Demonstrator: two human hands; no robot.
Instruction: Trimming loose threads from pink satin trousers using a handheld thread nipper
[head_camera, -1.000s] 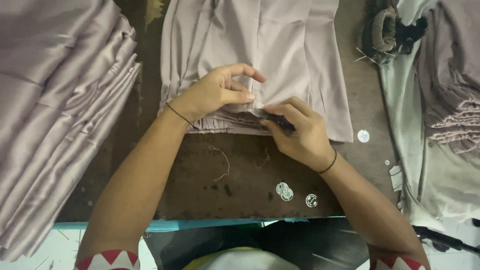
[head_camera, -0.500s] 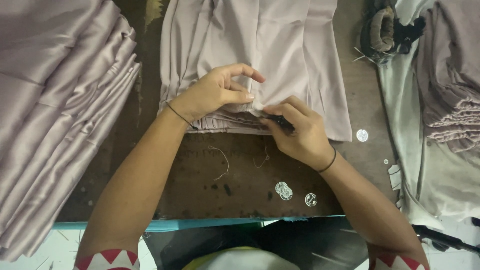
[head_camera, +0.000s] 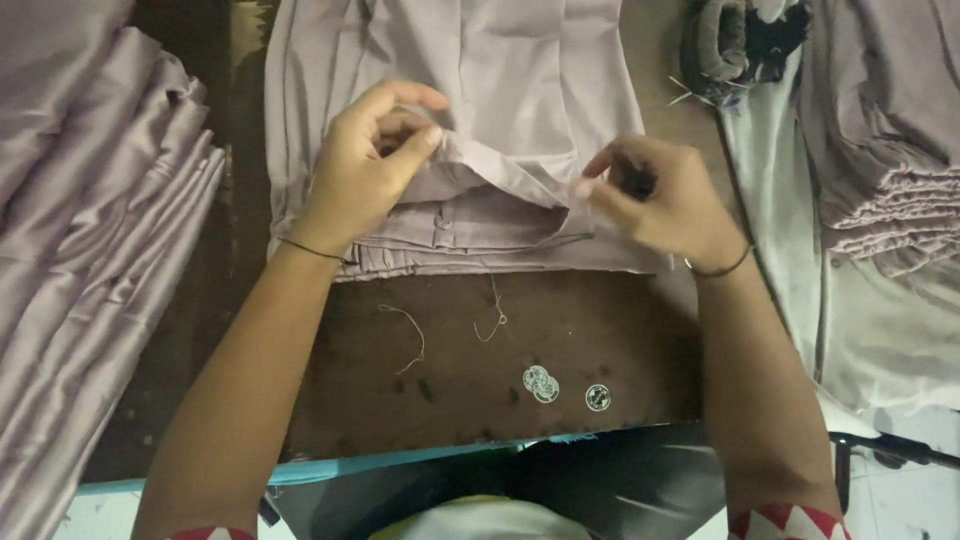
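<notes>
Both hands pinch the folded edge of a pale mauve garment (head_camera: 500, 110) lying on a dark brown table (head_camera: 450, 350): the left hand (head_camera: 365, 165) at the fold's left end, the right hand (head_camera: 665, 200) at its right corner. Loose threads (head_camera: 410, 335) lie nearby.

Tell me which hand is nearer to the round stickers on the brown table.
Right. The right hand pinches the fabric edge almost straight above the round stickers; the left hand grips the pale garment farther off, up and to their left.

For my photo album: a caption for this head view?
Left hand and right hand pinch a folded mauve garment on a brown table.
</notes>
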